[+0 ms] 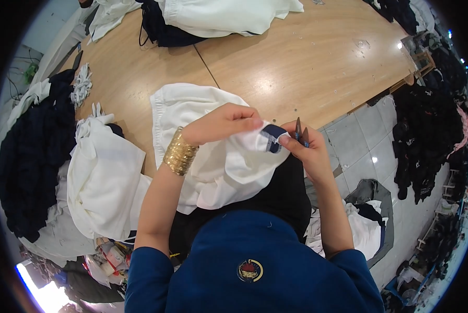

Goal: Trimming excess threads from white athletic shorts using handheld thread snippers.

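Observation:
A white garment with a gathered, elastic-looking edge lies across the near table edge and my lap. My left hand, with a wide gold bracelet on its wrist, pinches the cloth beside a navy-and-white stitched end. The fingers of my right hand close on the other side of that end. Thread snips are tucked in the same right hand, their two dark blades pointing up and apart, clear of the cloth. The handles are mostly hidden by the fingers.
The wooden table carries more white clothes at the far side. Left of me are a white cloth pile and navy cloth. A grey bag with clothes stands on the tiled floor at right, near a black clothes heap.

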The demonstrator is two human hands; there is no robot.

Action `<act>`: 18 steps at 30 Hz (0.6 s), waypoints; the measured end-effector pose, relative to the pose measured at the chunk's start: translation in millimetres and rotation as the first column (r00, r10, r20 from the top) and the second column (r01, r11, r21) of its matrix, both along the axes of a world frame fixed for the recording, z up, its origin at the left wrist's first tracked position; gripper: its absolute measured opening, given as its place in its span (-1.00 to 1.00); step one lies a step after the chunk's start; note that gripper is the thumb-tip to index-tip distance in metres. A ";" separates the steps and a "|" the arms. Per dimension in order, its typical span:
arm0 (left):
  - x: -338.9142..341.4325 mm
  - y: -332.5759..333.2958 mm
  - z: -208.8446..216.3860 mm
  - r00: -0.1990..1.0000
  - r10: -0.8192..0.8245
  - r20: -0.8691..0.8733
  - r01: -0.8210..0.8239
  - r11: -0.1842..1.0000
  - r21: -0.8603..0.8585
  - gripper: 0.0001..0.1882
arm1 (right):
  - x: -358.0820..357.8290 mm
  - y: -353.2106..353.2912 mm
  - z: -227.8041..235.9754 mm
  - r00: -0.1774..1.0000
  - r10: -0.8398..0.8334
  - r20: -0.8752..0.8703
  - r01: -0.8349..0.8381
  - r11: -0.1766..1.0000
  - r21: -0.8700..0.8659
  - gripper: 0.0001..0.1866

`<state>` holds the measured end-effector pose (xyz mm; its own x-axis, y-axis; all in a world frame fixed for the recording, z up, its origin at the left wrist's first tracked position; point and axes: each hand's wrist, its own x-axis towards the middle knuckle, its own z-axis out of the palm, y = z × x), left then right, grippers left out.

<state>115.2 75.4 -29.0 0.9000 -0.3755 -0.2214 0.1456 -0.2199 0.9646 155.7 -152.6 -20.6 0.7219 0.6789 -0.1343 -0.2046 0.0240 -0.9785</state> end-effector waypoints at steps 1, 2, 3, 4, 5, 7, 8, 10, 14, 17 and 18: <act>-6.6 -1.3 8.6 0.999 0.028 -0.030 -0.028 1.000 0.007 -0.76 | -1.0 -1.2 4.8 0.999 -0.003 -0.033 0.003 1.000 -0.010 -0.89; -9.9 -0.5 10.3 0.999 0.025 -0.032 -0.025 1.000 0.009 -0.76 | -0.8 -2.0 5.0 0.999 -0.006 -0.036 0.005 1.000 -0.008 -0.89; -12.6 0.8 11.2 0.996 0.090 -0.009 -0.091 0.988 -0.121 -0.77 | -0.2 -2.7 4.7 0.998 -0.012 -0.067 0.011 1.000 -0.011 -0.88; -15.1 1.1 12.1 0.987 0.161 0.006 -0.154 0.956 -0.251 -0.78 | 0.3 -2.7 4.8 0.995 -0.016 -0.098 0.014 1.000 -0.015 -0.87; -17.7 0.1 13.1 0.981 0.193 0.008 -0.186 0.955 -0.231 -0.80 | -0.4 -1.1 5.7 0.995 -0.013 -0.100 0.012 1.000 -0.012 -0.87; -25.5 0.9 22.1 0.978 0.199 -0.059 -0.207 0.954 -0.217 -0.81 | -2.4 3.4 9.4 0.995 0.030 -0.095 -0.027 0.999 0.037 -0.86; -29.4 0.5 26.5 0.971 0.203 -0.125 -0.225 0.952 -0.205 -0.82 | -2.4 4.6 12.1 0.995 0.033 -0.095 -0.029 0.999 0.038 -0.86; -34.5 -8.7 30.9 0.970 0.235 -0.055 -0.242 0.945 -0.221 -0.80 | -2.2 6.2 16.8 0.995 0.072 -0.062 -0.069 0.997 0.045 -0.86; -41.8 -24.3 40.2 0.974 0.225 -0.007 -0.223 0.964 -0.144 -0.76 | -2.0 8.4 15.2 0.988 0.143 0.059 -0.145 0.989 0.030 -0.86; -45.7 -32.5 41.9 0.947 0.320 -0.027 -0.321 0.940 -0.113 -0.79 | -8.8 13.0 25.9 0.985 0.067 0.156 -0.061 0.997 -0.047 -0.83; -47.5 -33.5 41.9 0.930 0.357 -0.089 -0.367 0.919 -0.145 -0.80 | -13.4 16.1 30.9 0.932 -0.067 0.357 0.106 0.990 -0.091 -0.81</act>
